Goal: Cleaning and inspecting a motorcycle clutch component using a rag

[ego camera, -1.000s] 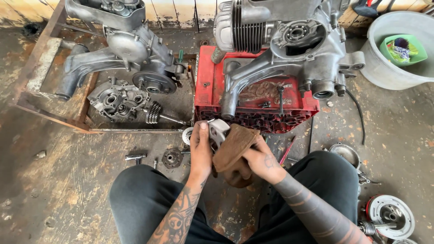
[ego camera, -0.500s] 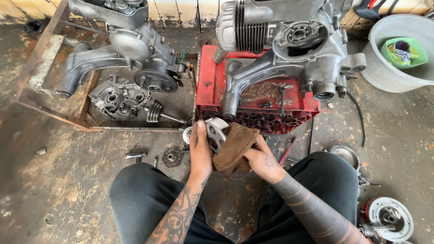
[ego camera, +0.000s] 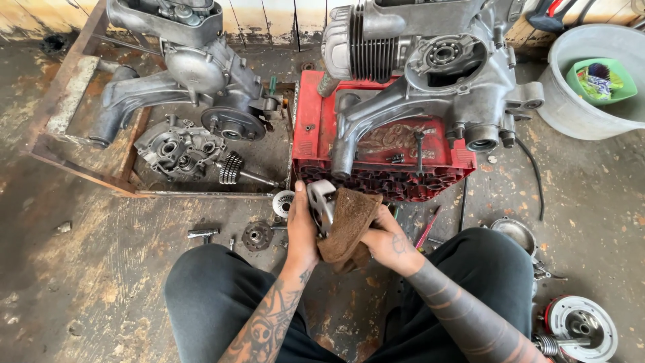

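Low over the floor between my knees, my left hand [ego camera: 301, 227] grips a round silver metal engine part [ego camera: 321, 204]. My right hand [ego camera: 386, 242] presses a brown cloth [ego camera: 348, 224] against that part's right side and holds the cloth bunched underneath. Both hands meet just in front of a red plastic crate [ego camera: 310, 144]. A grey engine casing [ego camera: 430, 74] rests on top of the crate.
At the left, a wooden tray [ego camera: 67, 101] holds a second engine casing [ego camera: 195, 74], a crankcase half [ego camera: 178, 146] and a gear shaft [ego camera: 235, 171]. Small loose parts [ego camera: 258, 235] lie by my left knee. A grey bucket [ego camera: 571, 107] stands at the far right, a clutch drum [ego camera: 581, 326] by my right leg.
My hands stay together on the part and cloth; the cloth has shifted slightly over the part. The view has tilted a little.
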